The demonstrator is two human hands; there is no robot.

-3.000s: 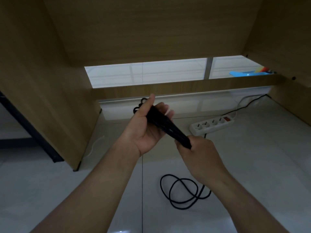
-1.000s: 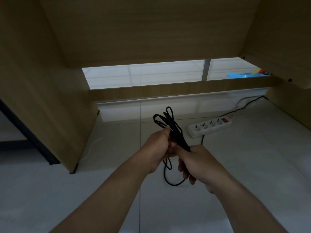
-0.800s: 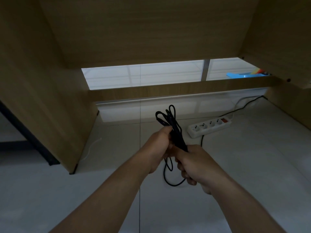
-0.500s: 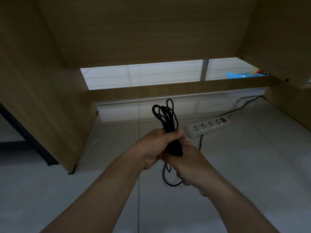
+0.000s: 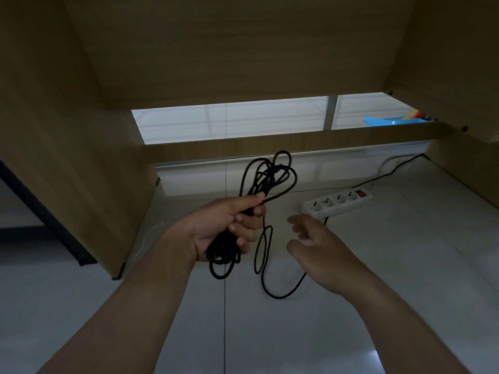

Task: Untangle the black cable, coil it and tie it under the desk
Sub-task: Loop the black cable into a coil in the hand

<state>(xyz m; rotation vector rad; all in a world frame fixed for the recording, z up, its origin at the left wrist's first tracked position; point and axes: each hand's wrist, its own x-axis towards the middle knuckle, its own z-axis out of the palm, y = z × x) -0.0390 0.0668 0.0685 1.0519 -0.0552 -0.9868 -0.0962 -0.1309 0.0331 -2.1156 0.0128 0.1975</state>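
Observation:
A bundle of the black cable (image 5: 272,175) is gripped in my left hand (image 5: 229,228), held above the tiled floor under the wooden desk (image 5: 216,49). Loops fan out above the fist and more hang below it. A loose strand drops from the bundle and curves along the floor to the right. My right hand (image 5: 313,244) hovers beside it with fingers spread, touching nothing.
A white power strip (image 5: 337,202) with a red switch lies on the floor to the right, its dark cord running to the back right corner. Desk side panels stand left and right, a wooden crossbar (image 5: 270,145) spans the back. A blue object (image 5: 388,120) lies beyond.
My right hand has let go of the cable bundle and moved off to the right, opening. The loops have spread out above my left fist, and the bundle has sagged below it.

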